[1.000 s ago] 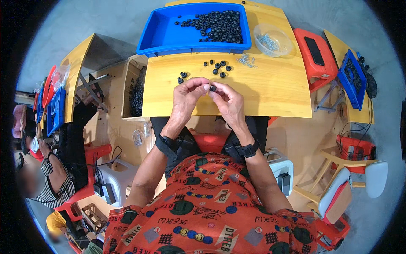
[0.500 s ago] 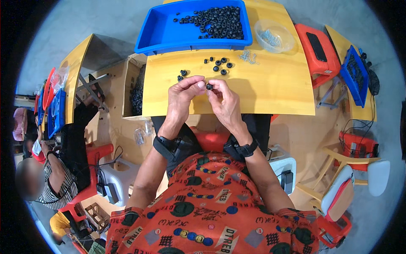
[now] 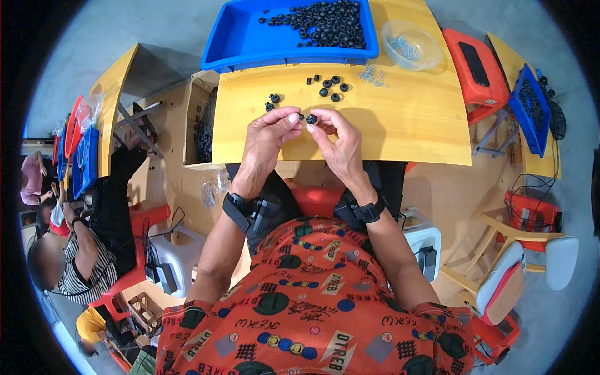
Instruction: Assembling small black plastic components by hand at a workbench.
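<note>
Over the near part of the yellow table, my left hand [image 3: 265,139] pinches a small black piece [image 3: 300,117] between thumb and fingertips. Close beside it, my right hand [image 3: 338,139] grips a rounded black plastic part [image 3: 311,119]; a narrow gap separates the two pieces. Beyond my fingers lie several loose round black parts [image 3: 324,92] and a couple of smaller black pieces [image 3: 309,80]. More black parts [image 3: 274,98] rest to the left of them. A scatter of small silver screws [image 3: 373,76] lies farther right.
A blue tray [image 3: 219,37] with many black parts stands at the table's far side. Beside it is a clear bowl [image 3: 435,57] of silver screws. A red stool [image 3: 481,94] stands past the right edge, and an open cardboard box [image 3: 194,125] at the left. A co-worker [image 3: 87,256] sits far left.
The two black pieces, close together at my fingertips before, are now slightly apart. My right hand has shifted a little up. The whole view has moved slightly.
</note>
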`<state>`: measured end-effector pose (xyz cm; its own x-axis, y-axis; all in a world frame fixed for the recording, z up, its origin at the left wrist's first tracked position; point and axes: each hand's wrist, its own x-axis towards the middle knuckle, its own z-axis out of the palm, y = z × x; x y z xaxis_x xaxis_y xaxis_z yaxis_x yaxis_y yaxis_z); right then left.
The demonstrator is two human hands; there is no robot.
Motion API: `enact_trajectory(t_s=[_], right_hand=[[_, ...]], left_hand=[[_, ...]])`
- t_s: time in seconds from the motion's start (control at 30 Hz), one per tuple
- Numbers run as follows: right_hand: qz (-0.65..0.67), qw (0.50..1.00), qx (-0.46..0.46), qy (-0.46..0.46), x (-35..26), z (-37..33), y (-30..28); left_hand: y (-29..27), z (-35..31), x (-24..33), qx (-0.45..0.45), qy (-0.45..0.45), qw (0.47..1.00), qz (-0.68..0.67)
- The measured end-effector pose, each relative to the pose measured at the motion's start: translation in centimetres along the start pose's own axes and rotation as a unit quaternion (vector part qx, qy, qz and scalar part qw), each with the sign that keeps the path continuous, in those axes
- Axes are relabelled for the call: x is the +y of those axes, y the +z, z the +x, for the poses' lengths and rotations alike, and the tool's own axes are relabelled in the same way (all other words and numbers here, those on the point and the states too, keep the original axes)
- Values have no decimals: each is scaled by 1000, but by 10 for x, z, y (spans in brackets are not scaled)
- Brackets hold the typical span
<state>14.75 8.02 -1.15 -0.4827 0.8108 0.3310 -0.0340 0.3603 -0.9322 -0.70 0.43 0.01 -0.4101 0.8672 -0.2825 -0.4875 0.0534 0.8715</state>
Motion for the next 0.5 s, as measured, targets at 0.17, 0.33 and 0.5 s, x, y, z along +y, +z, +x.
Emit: enact_trajectory(t_s=[0.17,0.33,0.5], right_hand=[[-2,1000,-7,-3,0,1,0],[-9,1000,-7,-18,3,0,1],[-19,1000,-11,-13,4,0,1]], left_hand=[[-3,1,-2,-2,3,1000,-5],[1,1,0,10,15,1000,16],[6,-2,2,11,29,999,42]])
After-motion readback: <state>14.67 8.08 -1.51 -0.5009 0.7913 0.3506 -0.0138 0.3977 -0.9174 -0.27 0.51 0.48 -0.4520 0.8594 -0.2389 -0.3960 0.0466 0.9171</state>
